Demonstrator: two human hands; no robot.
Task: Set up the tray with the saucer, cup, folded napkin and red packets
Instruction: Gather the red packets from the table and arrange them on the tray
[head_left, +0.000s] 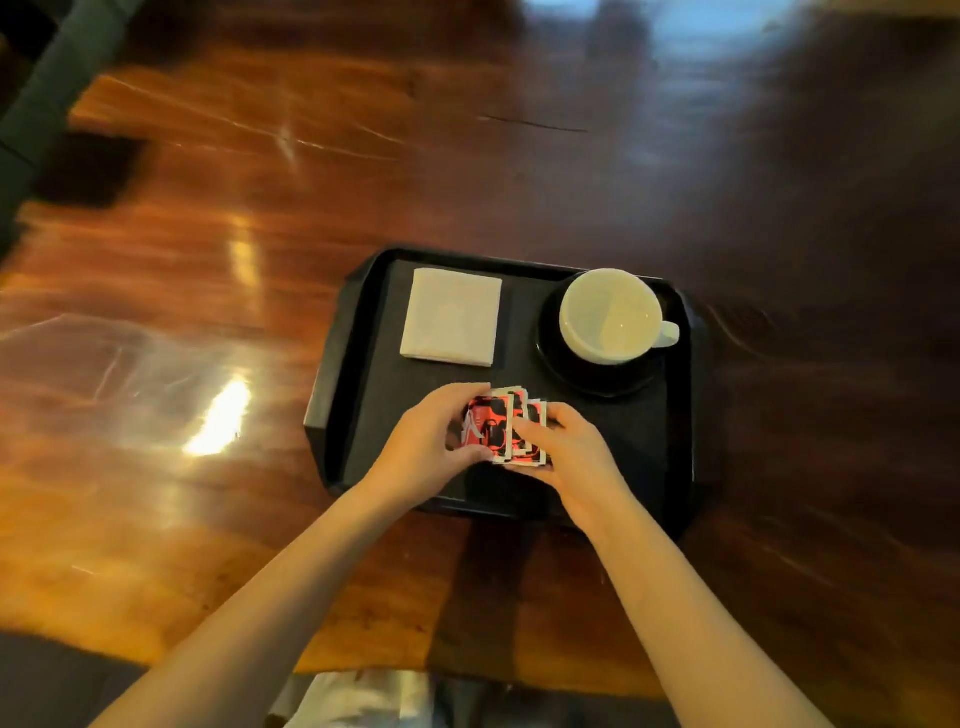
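Observation:
A black tray (363, 332) lies on the wooden table. On its far left is a folded white napkin (451, 316). At the far right a white cup (610, 316) stands on a dark saucer (571, 371), handle to the right. Over the tray's near middle, a fanned stack of red packets (501, 428) is held between both hands. My left hand (431, 439) grips the stack's left side. My right hand (569, 447) holds its right side, fingers lying over the packets.
The glossy wooden table (208, 312) spreads around the tray, with bright reflections at the left. A dark object (85, 169) sits at the far left. The table's near edge runs below my forearms, with pale cloth (363, 699) beneath it.

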